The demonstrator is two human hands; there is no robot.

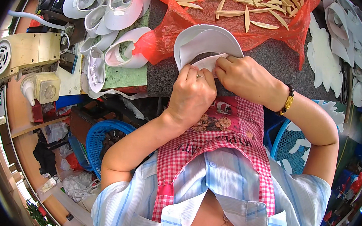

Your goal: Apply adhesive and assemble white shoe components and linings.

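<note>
Both hands pinched tight on the white shoe upper (204, 44) at the table's (163, 75) near edge, left hand (191, 92) and right hand (244, 77) folding its lower edge, finished uppers (112, 8) piled left, this one seemingly unfinished.

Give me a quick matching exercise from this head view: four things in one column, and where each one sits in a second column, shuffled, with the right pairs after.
Things:
1. white curved piece
2. tan pointed strips
3. blue basket
4. beige machine

Places:
A. low on the person's left, below the bench edge
B. on the red plastic sheet at the far side of the bench
C. at the left end of the bench
D. under both hands, left hand and right hand

Pairs: 1-D, 2-B, 3-A, 4-C
</note>
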